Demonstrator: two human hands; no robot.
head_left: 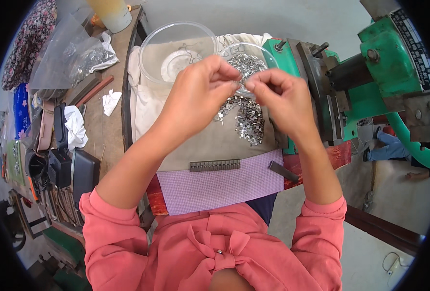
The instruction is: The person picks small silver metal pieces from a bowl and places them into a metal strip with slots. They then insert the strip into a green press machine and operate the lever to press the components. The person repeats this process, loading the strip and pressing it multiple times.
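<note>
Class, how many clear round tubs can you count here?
2: a larger tub beyond the left hand; a smaller tub, partly hidden by the right hand, holding metal pieces.

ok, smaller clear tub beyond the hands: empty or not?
Not empty: shiny metal pieces show inside the smaller clear tub. How full: cannot tell, part is hidden.

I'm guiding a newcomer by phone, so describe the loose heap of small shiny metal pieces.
Start at the big green metal machine at right, then go left to the beige cloth beside it. There, below and left of the right hand, is a curved heap of small shiny metal pieces. Unlike the pieces inside the smaller round clear plastic tub just beyond, these lie loose on the cloth.
</note>
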